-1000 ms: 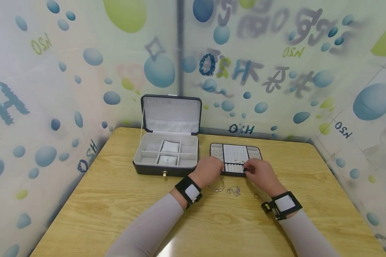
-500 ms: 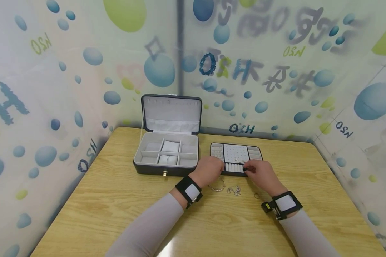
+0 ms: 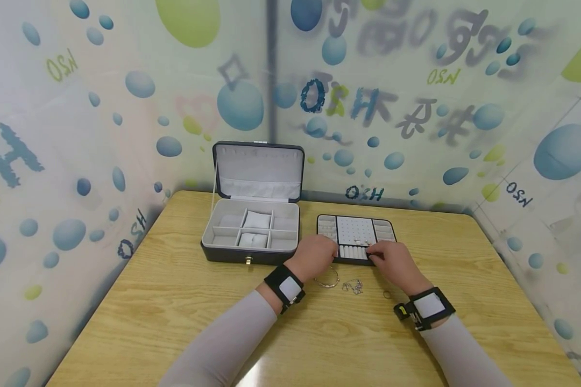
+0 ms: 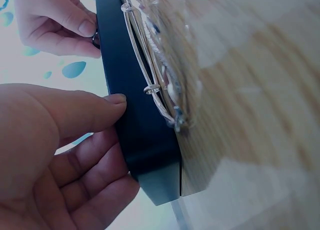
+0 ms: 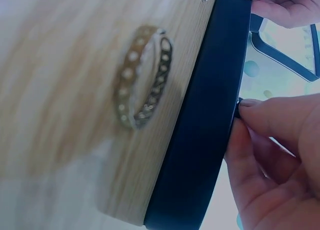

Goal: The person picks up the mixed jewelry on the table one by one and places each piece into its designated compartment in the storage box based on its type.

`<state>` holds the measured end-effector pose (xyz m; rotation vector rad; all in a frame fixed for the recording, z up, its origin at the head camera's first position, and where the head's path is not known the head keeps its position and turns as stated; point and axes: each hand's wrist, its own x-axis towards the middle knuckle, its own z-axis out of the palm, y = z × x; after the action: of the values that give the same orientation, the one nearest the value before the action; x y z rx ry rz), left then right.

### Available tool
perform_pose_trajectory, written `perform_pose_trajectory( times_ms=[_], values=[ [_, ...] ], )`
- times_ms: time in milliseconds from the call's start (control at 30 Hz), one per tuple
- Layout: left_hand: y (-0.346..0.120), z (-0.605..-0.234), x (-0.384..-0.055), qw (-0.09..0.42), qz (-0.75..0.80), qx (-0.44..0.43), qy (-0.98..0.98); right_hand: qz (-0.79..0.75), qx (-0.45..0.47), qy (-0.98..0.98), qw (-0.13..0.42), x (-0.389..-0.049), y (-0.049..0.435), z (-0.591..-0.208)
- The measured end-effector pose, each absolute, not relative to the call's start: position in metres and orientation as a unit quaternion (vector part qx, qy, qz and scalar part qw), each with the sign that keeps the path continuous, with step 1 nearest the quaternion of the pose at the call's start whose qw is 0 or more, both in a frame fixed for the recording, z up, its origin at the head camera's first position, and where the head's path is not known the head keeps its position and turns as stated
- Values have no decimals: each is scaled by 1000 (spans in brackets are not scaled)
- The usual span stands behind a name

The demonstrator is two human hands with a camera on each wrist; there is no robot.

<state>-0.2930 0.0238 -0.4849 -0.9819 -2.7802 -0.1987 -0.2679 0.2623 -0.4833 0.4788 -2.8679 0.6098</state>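
Observation:
A low dark jewelry tray [image 3: 355, 228] with pale compartments lies on the table. Its front left corner is held by my left hand [image 3: 314, 257], the thumb [image 4: 117, 99] on the black front wall and the other fingers round the end. My right hand [image 3: 394, 263] pinches a small dark ring [image 5: 238, 108], mostly hidden by the fingertips, at the right end of the ring rolls [image 3: 352, 252]. In front of the tray lie a silver bangle [image 4: 140, 62], a thin silver chain [image 3: 352, 287] and a patterned ring [image 5: 127, 72].
Left of the tray stands a larger dark jewelry box [image 3: 227, 255], lid [image 3: 259, 172] raised, with several compartments and two white cushions [image 3: 256, 221]. Small earrings [image 3: 360, 242] sit on the tray's dotted panel. A printed curtain [image 3: 392, 107] hangs behind the wooden table [image 3: 319, 344].
My right fingertips have settled very slightly at the ring rolls, and less of the dark ring shows between them. The left hand and the tray have stayed in place.

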Motion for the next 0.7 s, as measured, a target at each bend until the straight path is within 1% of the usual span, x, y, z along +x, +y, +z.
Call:
perform_pose_trajectory(
  times_ms=[200,700],
  values=[
    [23,-485,-293,92,-65,-331,-937,192,164,-963,89,-269,261,-484],
    [24,-481,-291,88,-65,-328,-938,181,140,-969,94,-272,257,-486]
  ],
)
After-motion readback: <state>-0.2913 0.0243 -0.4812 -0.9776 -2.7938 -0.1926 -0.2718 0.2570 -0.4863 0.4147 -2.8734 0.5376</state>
